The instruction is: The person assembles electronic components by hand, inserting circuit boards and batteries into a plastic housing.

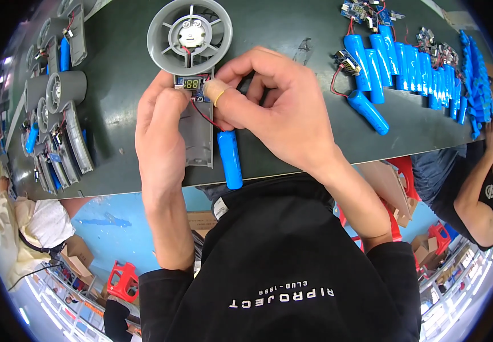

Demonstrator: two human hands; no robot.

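**Both hands on grey fan housing at tabletop's near edge**

Seen from head cam: grey fan housing (pixel 196 122) flat on dark green tabletop (pixel 292 28), long axis running near-to-far, round fan ring w/ white hub at far end, open handle tray toward the person. Small circuit board w/ lit green digit display (pixel 191 84) seated at neck, betw. ring and tray. Red wire (pixel 205 117) trailing from board down to blue cylindrical battery (pixel 230 158), lying just right of handle, roughly parallel to it, near end at tabletop edge.

Left hand (pixel 159 128) curled along housing's left side, thumb pressed on board area beside display. Right hand (pixel 275 105) arched over from right, fingers bunched, taped fingertip (pixel 216 91) pushing down at board's right edge; whether pinching the wire, can't tell.

Far right: row of more blue batteries (pixel 412 68) w/ small boards and red leads, well apart from hands. Far left: stack of similar grey housings (pixel 58 114). At right rim, another person's arm (pixel 477 182) resting near tabletop edge.
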